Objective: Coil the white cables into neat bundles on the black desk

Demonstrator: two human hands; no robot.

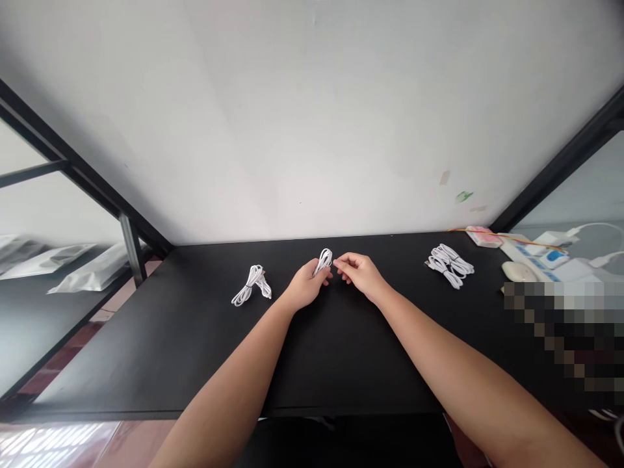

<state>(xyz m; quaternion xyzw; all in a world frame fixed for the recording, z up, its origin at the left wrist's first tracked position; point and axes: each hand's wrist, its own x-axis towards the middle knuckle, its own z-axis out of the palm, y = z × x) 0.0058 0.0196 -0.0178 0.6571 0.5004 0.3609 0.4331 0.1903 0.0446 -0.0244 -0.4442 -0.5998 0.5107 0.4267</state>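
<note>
My left hand (pixel 306 283) holds a small coil of white cable (pixel 324 260) above the middle of the black table (pixel 195 338). My right hand (pixel 359 273) is just to the right of it, fingertips pinched at the cable's loose end. A second bundled white cable (pixel 252 286) lies on the table to the left of my left hand. A pile of several white cables (pixel 449 265) lies further right.
A white wall rises behind the table. At the far right stand a power strip (pixel 536 257), a white mouse (pixel 517 271) and a pink item (pixel 482 236). Black frame bars flank both sides, and plastic bags (pixel 82 270) lie on a shelf at the left.
</note>
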